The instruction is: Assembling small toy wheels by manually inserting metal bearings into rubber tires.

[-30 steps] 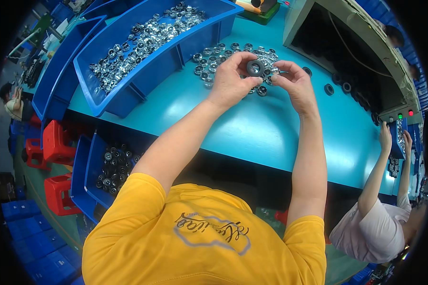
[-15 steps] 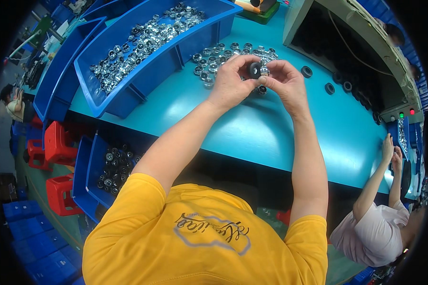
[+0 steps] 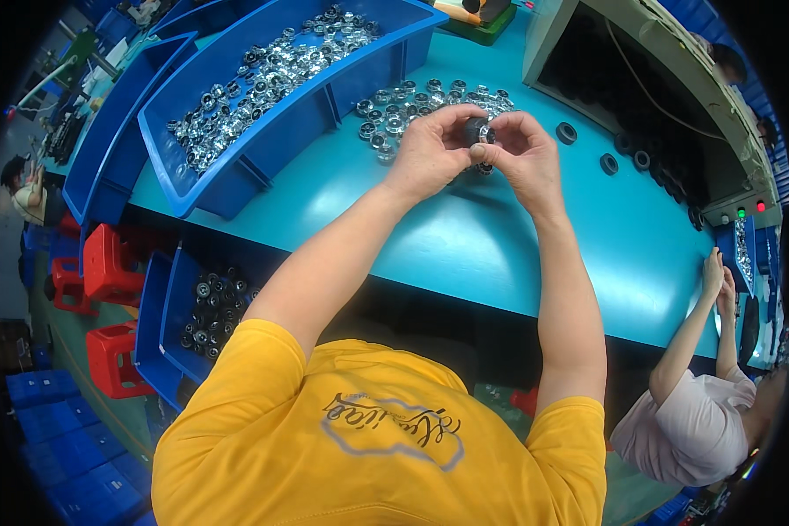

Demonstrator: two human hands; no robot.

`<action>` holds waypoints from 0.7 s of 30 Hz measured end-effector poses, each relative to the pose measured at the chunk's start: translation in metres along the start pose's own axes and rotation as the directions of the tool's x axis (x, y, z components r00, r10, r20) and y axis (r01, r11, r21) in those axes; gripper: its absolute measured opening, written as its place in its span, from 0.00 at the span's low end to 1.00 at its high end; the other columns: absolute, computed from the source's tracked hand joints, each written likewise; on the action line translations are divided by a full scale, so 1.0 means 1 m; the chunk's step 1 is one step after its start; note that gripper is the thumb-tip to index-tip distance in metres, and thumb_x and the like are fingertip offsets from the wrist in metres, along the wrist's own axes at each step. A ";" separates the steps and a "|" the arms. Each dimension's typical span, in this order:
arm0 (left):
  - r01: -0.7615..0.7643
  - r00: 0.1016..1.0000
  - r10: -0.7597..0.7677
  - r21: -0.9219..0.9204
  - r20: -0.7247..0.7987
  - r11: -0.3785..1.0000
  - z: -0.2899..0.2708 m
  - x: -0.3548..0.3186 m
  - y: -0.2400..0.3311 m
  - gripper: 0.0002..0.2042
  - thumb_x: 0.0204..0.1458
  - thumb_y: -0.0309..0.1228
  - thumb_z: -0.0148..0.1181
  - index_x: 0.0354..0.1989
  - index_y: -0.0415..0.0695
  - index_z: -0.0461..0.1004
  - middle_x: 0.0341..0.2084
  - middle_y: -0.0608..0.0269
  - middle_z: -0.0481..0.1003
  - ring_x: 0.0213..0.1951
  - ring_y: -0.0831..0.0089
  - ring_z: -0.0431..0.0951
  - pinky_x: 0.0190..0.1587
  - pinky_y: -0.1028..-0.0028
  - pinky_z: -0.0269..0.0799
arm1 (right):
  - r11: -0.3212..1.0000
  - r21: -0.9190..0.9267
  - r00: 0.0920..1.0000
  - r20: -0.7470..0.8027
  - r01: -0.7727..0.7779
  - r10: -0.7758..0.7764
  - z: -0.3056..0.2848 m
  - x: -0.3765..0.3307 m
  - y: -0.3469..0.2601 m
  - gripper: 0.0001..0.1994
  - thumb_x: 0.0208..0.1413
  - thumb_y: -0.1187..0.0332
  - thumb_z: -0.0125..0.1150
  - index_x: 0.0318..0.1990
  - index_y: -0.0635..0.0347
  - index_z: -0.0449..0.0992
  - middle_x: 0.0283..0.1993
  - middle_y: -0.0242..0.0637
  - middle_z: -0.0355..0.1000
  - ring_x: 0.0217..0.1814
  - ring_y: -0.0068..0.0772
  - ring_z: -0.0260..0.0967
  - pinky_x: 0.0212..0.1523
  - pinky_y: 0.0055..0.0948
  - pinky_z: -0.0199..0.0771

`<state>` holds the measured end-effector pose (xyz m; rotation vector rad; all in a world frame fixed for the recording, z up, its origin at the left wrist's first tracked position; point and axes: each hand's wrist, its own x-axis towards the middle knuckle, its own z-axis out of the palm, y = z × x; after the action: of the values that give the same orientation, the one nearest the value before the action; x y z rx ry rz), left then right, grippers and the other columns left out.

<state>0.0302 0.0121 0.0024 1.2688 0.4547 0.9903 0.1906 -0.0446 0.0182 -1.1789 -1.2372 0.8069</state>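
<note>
My left hand (image 3: 434,151) and my right hand (image 3: 519,156) meet above the teal table (image 3: 465,245), both pinching one small round part (image 3: 478,131), dark with a shiny metal rim. My fingers cover most of it. Just beyond my hands lies a loose heap of several shiny metal rings (image 3: 403,105) on the table top. A long blue bin (image 3: 263,158) filled with the same kind of metal parts (image 3: 263,74) stands to the left of my left hand.
Three black rubber rings (image 3: 567,132) lie right of my hands, before a grey-green machine housing (image 3: 675,79). More blue bins (image 3: 105,167) sit at left, another below the table (image 3: 171,333). Red stools (image 3: 105,272) stand lower left. A seated person's hands (image 3: 719,280) rest on the right table edge.
My hands have drawn closer together around the part and turned it between the fingers. The person at right has lowered both hands to the table edge.
</note>
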 end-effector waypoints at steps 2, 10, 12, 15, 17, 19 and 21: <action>0.035 0.999 -0.035 -0.037 0.011 0.999 0.000 0.000 0.002 0.22 0.49 0.15 0.66 0.55 0.38 0.74 0.44 0.62 0.78 0.43 0.77 0.79 0.46 0.76 0.79 | 1.000 -0.022 1.000 -0.004 -0.005 0.005 0.000 0.000 -0.001 0.17 0.44 0.76 0.77 0.43 0.62 0.79 0.37 0.29 0.76 0.37 0.18 0.74 0.39 0.19 0.77; 0.084 0.996 -0.081 -0.115 0.034 0.990 -0.008 0.002 0.007 0.27 0.50 0.16 0.67 0.60 0.39 0.71 0.50 0.58 0.78 0.50 0.72 0.79 0.55 0.72 0.78 | 0.987 0.160 0.999 -0.049 -0.009 0.017 -0.009 0.002 -0.018 0.12 0.66 0.66 0.59 0.50 0.65 0.78 0.42 0.36 0.78 0.37 0.22 0.76 0.42 0.25 0.80; 0.114 0.993 -0.108 -0.162 0.048 0.980 -0.008 0.002 0.008 0.27 0.50 0.15 0.66 0.61 0.38 0.69 0.50 0.57 0.78 0.50 0.71 0.79 0.56 0.71 0.77 | 0.977 0.214 0.998 -0.056 -0.011 0.023 -0.013 0.004 -0.013 0.12 0.66 0.66 0.59 0.50 0.65 0.77 0.41 0.36 0.78 0.37 0.22 0.76 0.41 0.24 0.80; 0.130 0.990 -0.115 -0.237 0.076 0.963 -0.011 0.003 0.006 0.28 0.50 0.16 0.66 0.62 0.37 0.68 0.50 0.56 0.78 0.51 0.70 0.79 0.57 0.70 0.77 | 0.969 0.243 0.999 -0.026 -0.040 0.048 -0.016 0.004 -0.010 0.13 0.66 0.65 0.59 0.51 0.64 0.76 0.41 0.36 0.78 0.37 0.23 0.76 0.42 0.24 0.80; 0.132 0.990 -0.114 -0.252 0.083 0.959 -0.013 0.004 0.003 0.29 0.50 0.16 0.66 0.63 0.36 0.67 0.50 0.56 0.78 0.51 0.69 0.79 0.57 0.70 0.77 | 0.968 0.246 0.999 0.004 -0.051 0.052 -0.014 0.004 -0.010 0.13 0.66 0.64 0.60 0.51 0.64 0.76 0.41 0.36 0.78 0.37 0.23 0.76 0.43 0.24 0.80; 0.134 0.990 -0.121 -0.260 0.068 0.956 -0.011 0.002 0.005 0.28 0.49 0.15 0.65 0.62 0.37 0.69 0.49 0.58 0.78 0.48 0.72 0.79 0.54 0.74 0.77 | 0.963 0.251 0.995 0.038 -0.096 0.089 -0.012 0.002 -0.010 0.13 0.66 0.65 0.60 0.50 0.64 0.77 0.41 0.36 0.78 0.38 0.23 0.76 0.43 0.25 0.80; 0.135 0.990 -0.123 -0.259 0.064 0.956 -0.010 0.002 0.005 0.28 0.49 0.14 0.65 0.61 0.37 0.70 0.48 0.59 0.78 0.47 0.74 0.80 0.52 0.76 0.77 | 0.961 0.252 0.993 0.059 -0.116 0.104 -0.011 0.001 -0.010 0.12 0.65 0.66 0.61 0.49 0.64 0.78 0.41 0.36 0.78 0.38 0.23 0.76 0.43 0.25 0.80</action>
<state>0.0217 0.0196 0.0045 1.0086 0.3518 0.8767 0.2002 -0.0481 0.0289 -1.0299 -1.0735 1.0485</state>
